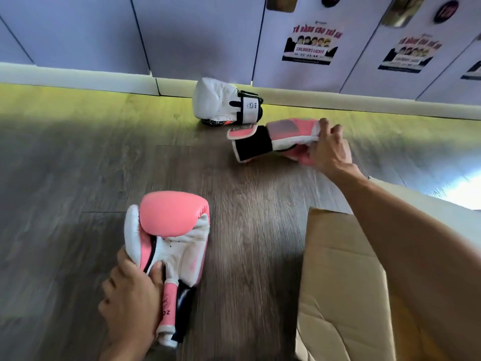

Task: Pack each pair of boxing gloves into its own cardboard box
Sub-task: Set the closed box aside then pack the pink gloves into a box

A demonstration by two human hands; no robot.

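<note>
Left hand: a person's left hand point(130, 290) grips a pink-and-white padded leather boxing glove point(171, 230) at the wrist. The thumb presses into the palm seam, and the cuff points back toward the camera. Whether the glove rests on the floor or hangs just above it cannot be told.

Right hand: the right hand point(329, 149) reaches far forward, fingers curled over the padded fist end of a second pink-and-white boxing glove point(276, 138). This one lies on its side on the grey wood-plank floor point(78, 165), its black-banded cuff pointing left.

Box: a plain brown cardboard box point(338, 282) sits at lower right, beneath the outstretched forearm. One flap shows; the opening is not clearly seen.

Other glove: a white boxing glove with black trim point(221, 101) lies just beyond the second pink one, against the base of the pale lockers point(195, 35). Its mate is out of view.

Handling: the gloves look light, bulky and springy, with smooth leather that could slip under a loose pinch. The narrow wrist and stiffer cuff probably give the surest hold, while the fat fist end fills the palm and will squash.

Packing: both pink gloves are in hand, neither yet in the box. They will likely go in best nested cuff to fist.
</note>
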